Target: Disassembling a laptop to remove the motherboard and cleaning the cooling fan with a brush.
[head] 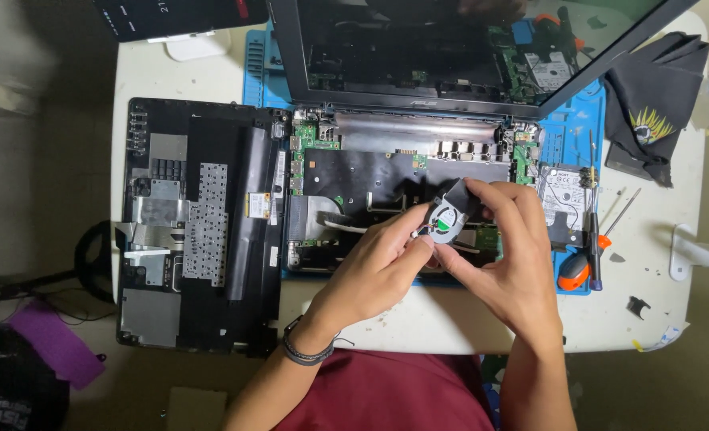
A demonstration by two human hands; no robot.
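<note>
Both hands hold a small black laptop cooling fan [449, 214] with a green hub label, raised above an opened laptop base [386, 175]. My right hand [506, 255] grips the fan's far and right sides with thumb and fingers. From the near left, my left hand [374, 271] pinches the fan's edge with its fingertips. A dark band sits on the left wrist. The laptop's motherboard and a silver heat pipe [414, 128] lie exposed under the fan.
The laptop's removed black top cover [199, 231] lies upside down at left. A blue work mat [570, 128] sits under the laptop. A hard drive [562, 199], screwdrivers [594, 215] and an orange tool [574, 271] lie at right. A dark cloth [654, 96] rests far right on the white table [642, 311].
</note>
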